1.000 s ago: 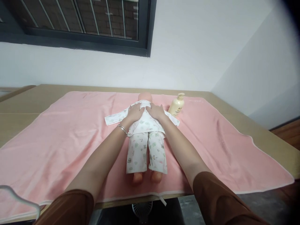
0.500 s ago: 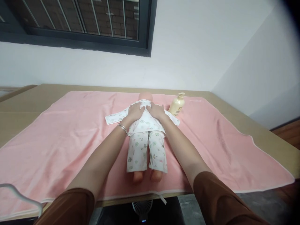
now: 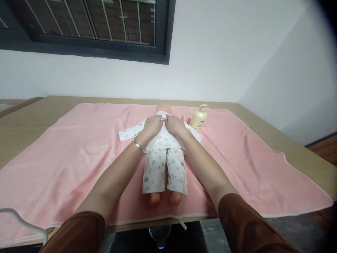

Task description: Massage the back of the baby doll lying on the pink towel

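Observation:
A baby doll (image 3: 165,142) in white printed pyjamas lies with its feet toward me, its bald head (image 3: 163,108) at the far end. My left hand (image 3: 152,127) rests open and flat on the left of its upper back; a silver bangle (image 3: 138,144) circles that wrist. On the other side of the back, my right hand (image 3: 175,125) lies open too, thumb toward the left one. Neither hand grips anything. Just right of the doll's right-hand sleeve stands a cream pump bottle (image 3: 198,118).
A pink cloth (image 3: 86,154) with white edging covers much of the wooden table (image 3: 313,160). At lower left a grey curved bar (image 3: 23,223) crosses the cloth. A small fan (image 3: 159,232) shows below the table's front edge. Behind are a white wall and a dark-framed window (image 3: 105,47).
Both hands have shifted slightly on the doll's upper back, with the thumbs a little nearer its neck. The doll and the bottle stay in place.

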Available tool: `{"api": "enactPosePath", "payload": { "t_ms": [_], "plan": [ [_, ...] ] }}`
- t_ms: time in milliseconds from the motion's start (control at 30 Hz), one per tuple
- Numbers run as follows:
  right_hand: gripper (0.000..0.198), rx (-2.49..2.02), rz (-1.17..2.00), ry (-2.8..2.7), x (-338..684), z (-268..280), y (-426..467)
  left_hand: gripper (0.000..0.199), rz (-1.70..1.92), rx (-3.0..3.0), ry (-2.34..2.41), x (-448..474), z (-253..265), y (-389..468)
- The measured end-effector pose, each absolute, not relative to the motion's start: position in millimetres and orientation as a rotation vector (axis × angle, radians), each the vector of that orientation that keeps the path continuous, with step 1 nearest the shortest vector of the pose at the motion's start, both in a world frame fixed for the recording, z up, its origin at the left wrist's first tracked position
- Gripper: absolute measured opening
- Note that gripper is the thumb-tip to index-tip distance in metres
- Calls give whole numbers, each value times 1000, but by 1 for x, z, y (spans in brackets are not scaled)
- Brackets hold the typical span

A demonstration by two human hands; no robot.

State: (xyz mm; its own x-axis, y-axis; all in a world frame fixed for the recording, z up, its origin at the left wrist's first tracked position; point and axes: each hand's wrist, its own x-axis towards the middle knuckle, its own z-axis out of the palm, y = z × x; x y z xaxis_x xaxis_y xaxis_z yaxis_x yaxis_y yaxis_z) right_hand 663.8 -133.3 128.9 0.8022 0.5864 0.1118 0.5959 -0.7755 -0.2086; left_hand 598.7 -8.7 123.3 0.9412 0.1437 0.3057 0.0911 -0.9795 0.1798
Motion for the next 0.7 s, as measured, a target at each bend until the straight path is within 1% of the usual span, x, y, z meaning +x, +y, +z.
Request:
{"api": "enactPosePath", "payload": {
  "t_ms": [133,267,333,433,500,600,700],
  "plan": [
    [31,-2788,15,-1027,657,146,-140,29,458,2956,102,591,134,-17],
    [31,-2729,48,-992,664,148,-145,38,472,2889,157,597,123,-7],
    [38,-2674,48,-905,673,139,-146,47,449,2830,208,603,112,3],
    [56,-2607,53,-773,688,119,-144,63,371,2753,300,610,99,14],
    [63,-2582,56,-747,693,110,-143,67,352,2740,324,610,95,17],
    [61,-2604,42,-776,690,108,-141,61,380,2775,287,607,99,12],
    [49,-2679,-24,-841,672,119,-137,44,495,2862,202,600,109,2]
  ]
}}
